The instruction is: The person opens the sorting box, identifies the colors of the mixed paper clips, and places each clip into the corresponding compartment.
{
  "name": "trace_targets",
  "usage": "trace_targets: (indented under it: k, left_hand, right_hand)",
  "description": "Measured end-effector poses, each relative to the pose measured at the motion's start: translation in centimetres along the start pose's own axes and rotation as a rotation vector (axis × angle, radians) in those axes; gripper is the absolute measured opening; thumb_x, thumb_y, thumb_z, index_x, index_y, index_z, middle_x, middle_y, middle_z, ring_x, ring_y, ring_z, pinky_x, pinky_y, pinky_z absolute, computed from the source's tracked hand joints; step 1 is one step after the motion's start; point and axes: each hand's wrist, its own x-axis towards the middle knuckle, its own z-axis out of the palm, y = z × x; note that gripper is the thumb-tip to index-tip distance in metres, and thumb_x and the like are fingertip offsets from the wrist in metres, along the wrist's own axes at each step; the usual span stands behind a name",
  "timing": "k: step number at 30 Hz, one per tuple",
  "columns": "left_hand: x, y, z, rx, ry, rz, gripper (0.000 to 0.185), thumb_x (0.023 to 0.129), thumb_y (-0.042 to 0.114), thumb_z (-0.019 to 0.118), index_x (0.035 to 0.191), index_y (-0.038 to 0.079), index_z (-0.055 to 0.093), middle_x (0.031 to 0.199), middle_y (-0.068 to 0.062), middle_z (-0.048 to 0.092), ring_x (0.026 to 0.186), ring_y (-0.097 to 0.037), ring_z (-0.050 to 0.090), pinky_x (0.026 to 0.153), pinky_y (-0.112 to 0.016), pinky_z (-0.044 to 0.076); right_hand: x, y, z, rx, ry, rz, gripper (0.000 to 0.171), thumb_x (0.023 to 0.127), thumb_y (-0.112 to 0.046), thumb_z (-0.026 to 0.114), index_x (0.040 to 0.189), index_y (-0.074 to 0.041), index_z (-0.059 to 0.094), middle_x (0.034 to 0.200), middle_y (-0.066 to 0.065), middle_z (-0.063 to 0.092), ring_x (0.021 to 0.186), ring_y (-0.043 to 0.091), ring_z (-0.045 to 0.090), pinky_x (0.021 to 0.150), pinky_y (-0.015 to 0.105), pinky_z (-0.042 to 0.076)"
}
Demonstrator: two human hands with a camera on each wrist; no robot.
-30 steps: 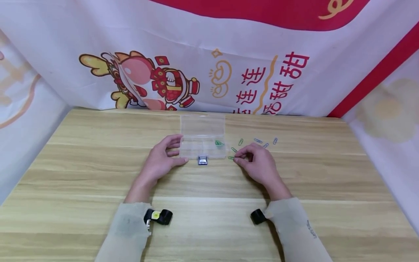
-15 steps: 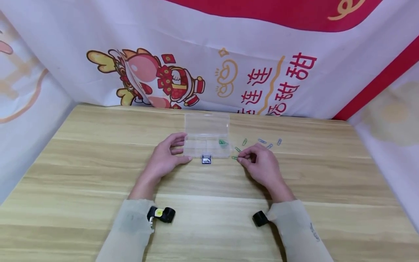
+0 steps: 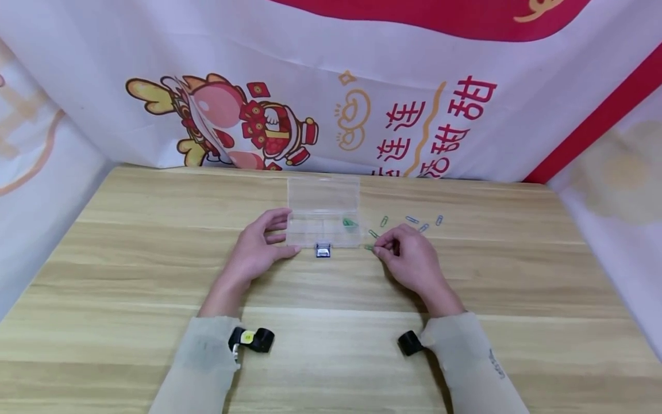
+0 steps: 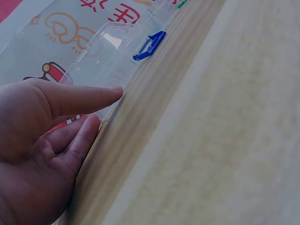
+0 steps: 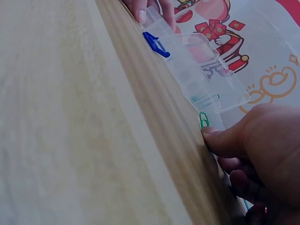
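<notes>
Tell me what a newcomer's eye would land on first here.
Probably the sideways cartoon dragon on the white cloth behind the table. Next, the open clear plastic box by the left hand, its blue latch in front. Then the green paper clip the right hand pinches, just right of the box.

Place: a curtained-off workspace; whether in a home, office or lab cannot be told.
Backdrop (image 3: 336,52): creased white fabric printed with red Chinese characters (image 3: 472,99) and a cartoon figure (image 3: 217,106).
Side hangings (image 3: 38,138): pale printed fabric, left and right.
Bench (image 3: 331,368): wood-grain top, reaching the backdrop.
</notes>
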Motion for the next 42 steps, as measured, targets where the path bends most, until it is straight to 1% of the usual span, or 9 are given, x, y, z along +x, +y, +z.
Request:
trace_targets:
  k: [3, 5, 10, 15, 21, 24, 29, 33, 42]
  left_hand:
    - [-0.1, 0.0, 0.0, 0.002, -0.004, 0.005, 0.079, 0.091, 0.004, 0.085, 0.16, 0.02, 0.05, 0.159, -0.013, 0.056, 0.139, -0.035, 0.062, 0.12, -0.048, 0.053]
    - [-0.1, 0.0, 0.0, 0.003, -0.003, 0.004, 0.079, 0.091, 0.004, 0.085, 0.16, 0.02, 0.05, 0.159, -0.013, 0.056, 0.139, -0.036, 0.062, 0.12, -0.048, 0.053]
    - [-0.1, 0.1, 0.0, 0.005, -0.003, 0.003, 0.079, 0.091, 0.004, 0.085, 0.16, 0.019, 0.049, 0.158, -0.014, 0.056, 0.139, -0.036, 0.062, 0.12, -0.048, 0.053]
    - [0.0, -0.1, 0.0, -0.003, -0.006, 0.014, 0.079, 0.091, 0.002, 0.084, 0.16, 0.018, 0.05, 0.157, -0.016, 0.057, 0.139, -0.036, 0.062, 0.119, -0.048, 0.054]
    - [0.0, -0.1, 0.0, -0.003, -0.009, 0.013, 0.079, 0.091, 0.003, 0.084, 0.16, 0.017, 0.05, 0.157, -0.016, 0.057, 0.139, -0.037, 0.062, 0.119, -0.048, 0.054]
    - [0.0, 0.0, 0.0, 0.0, -0.006, 0.011, 0.079, 0.091, 0.003, 0.084, 0.16, 0.018, 0.05, 0.157, -0.016, 0.057, 0.139, -0.036, 0.062, 0.119, -0.047, 0.054]
    - [-0.1, 0.0, 0.0, -0.003, -0.004, 0.011, 0.078, 0.091, 0.004, 0.084, 0.16, 0.017, 0.05, 0.157, -0.016, 0.057, 0.139, -0.036, 0.062, 0.12, -0.047, 0.053]
    - [-0.2, 0.0, 0.0, -0.002, -0.005, 0.006, 0.078, 0.092, 0.005, 0.084, 0.16, 0.018, 0.05, 0.157, -0.015, 0.057, 0.139, -0.035, 0.062, 0.12, -0.047, 0.053]
    - [-0.1, -0.1, 0.0, 0.0, -0.012, 0.01, 0.078, 0.092, 0.006, 0.085, 0.16, 0.019, 0.05, 0.158, -0.015, 0.056, 0.14, -0.036, 0.061, 0.121, -0.048, 0.053]
  right_hand:
    - [0.0, 0.1, -0.1, -0.005, -0.017, -0.025, 0.007, 0.101, -0.02, 0.076, 0.1, -0.013, 0.073, 0.101, 0.006, 0.065, 0.088, 0.021, 0.058, 0.077, 0.032, 0.048]
    - [0.1, 0.2, -0.3, 0.021, -0.028, -0.034, 0.007, 0.103, -0.019, 0.074, 0.103, -0.012, 0.071, 0.102, 0.007, 0.064, 0.09, 0.022, 0.058, 0.077, 0.033, 0.049]
    - [0.1, 0.6, -1.3, 0.177, -0.037, 0.013, 0.007, 0.109, -0.017, 0.065, 0.111, -0.011, 0.065, 0.107, 0.009, 0.065, 0.096, 0.024, 0.058, 0.081, 0.033, 0.051]
    - [0.1, 0.5, -2.4, 0.296, 0.013, 0.058, 0.012, 0.11, -0.02, 0.062, 0.116, -0.01, 0.064, 0.11, 0.01, 0.067, 0.1, 0.024, 0.06, 0.085, 0.032, 0.054]
    - [-0.1, -0.3, -3.6, 0.394, 0.089, 0.113, 0.014, 0.11, -0.023, 0.063, 0.118, -0.012, 0.064, 0.106, 0.009, 0.065, 0.092, 0.024, 0.06, 0.069, 0.028, 0.056]
    - [-0.2, -0.6, -4.0, 0.416, 0.126, 0.117, 0.014, 0.109, -0.022, 0.063, 0.118, -0.012, 0.064, 0.103, 0.009, 0.066, 0.089, 0.023, 0.06, 0.066, 0.026, 0.055]
    - [-0.3, -1.0, -4.4, 0.425, 0.17, 0.11, 0.015, 0.109, -0.023, 0.064, 0.118, -0.01, 0.066, 0.102, 0.008, 0.067, 0.091, 0.02, 0.062, 0.072, 0.023, 0.054]
    - [-0.3, -1.1, -4.4, 0.429, 0.172, 0.115, 0.017, 0.109, -0.025, 0.064, 0.119, -0.011, 0.067, 0.104, 0.007, 0.067, 0.092, 0.019, 0.062, 0.075, 0.022, 0.055]
    - [-0.2, -1.4, -4.1, 0.434, 0.166, 0.117, 0.017, 0.109, -0.024, 0.065, 0.119, -0.011, 0.067, 0.105, 0.007, 0.069, 0.092, 0.02, 0.063, 0.074, 0.022, 0.055]
